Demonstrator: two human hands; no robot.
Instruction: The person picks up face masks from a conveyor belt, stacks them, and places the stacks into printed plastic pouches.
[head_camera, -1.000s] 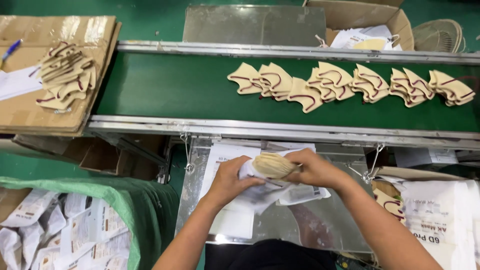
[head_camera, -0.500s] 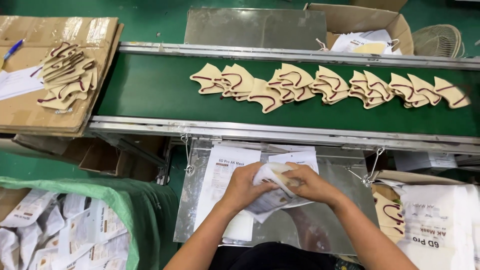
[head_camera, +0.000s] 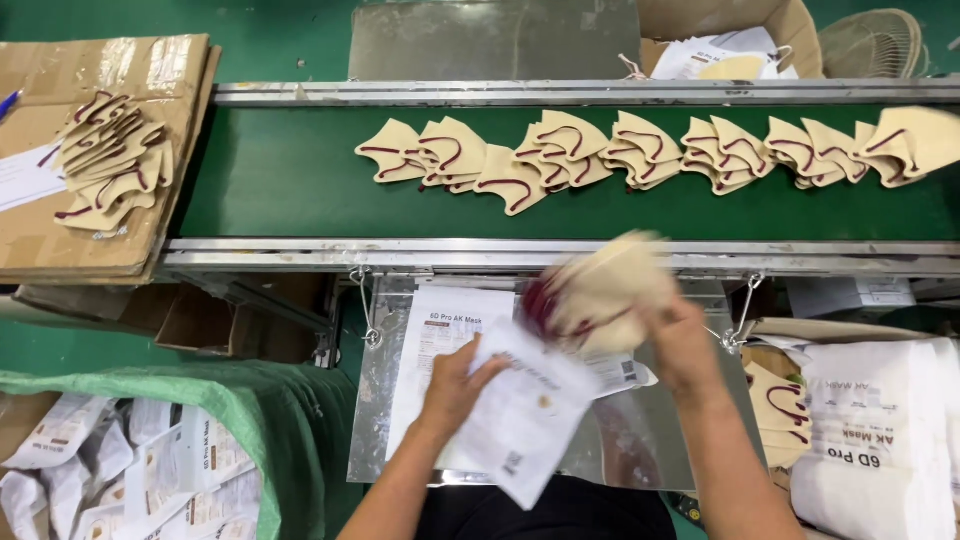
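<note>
My right hand (head_camera: 685, 345) grips a blurred bundle of beige face masks (head_camera: 600, 290) with dark red ear loops, raised over the steel work tray (head_camera: 640, 440). My left hand (head_camera: 455, 385) holds a white printed pouch (head_camera: 525, 420) by its upper left edge, just below the bundle. More white pouches (head_camera: 450, 330) lie flat on the tray under my hands. On the green conveyor belt (head_camera: 270, 180) beyond, a long row of the same beige masks (head_camera: 640, 150) stretches from the middle to the right edge.
A loose pile of masks (head_camera: 105, 165) rests on flattened cardboard (head_camera: 150, 70) at the left. A green sack (head_camera: 220, 410) of filled white pouches sits at lower left. White bags (head_camera: 880, 430) and spare masks (head_camera: 775, 400) stand at lower right. A cardboard box (head_camera: 770, 25) and a fan (head_camera: 875, 40) lie behind the belt.
The row of masks on the belt has travelled left. My right hand has lifted the mask bundle up and right, while my left hand has pulled a white pouch toward me.
</note>
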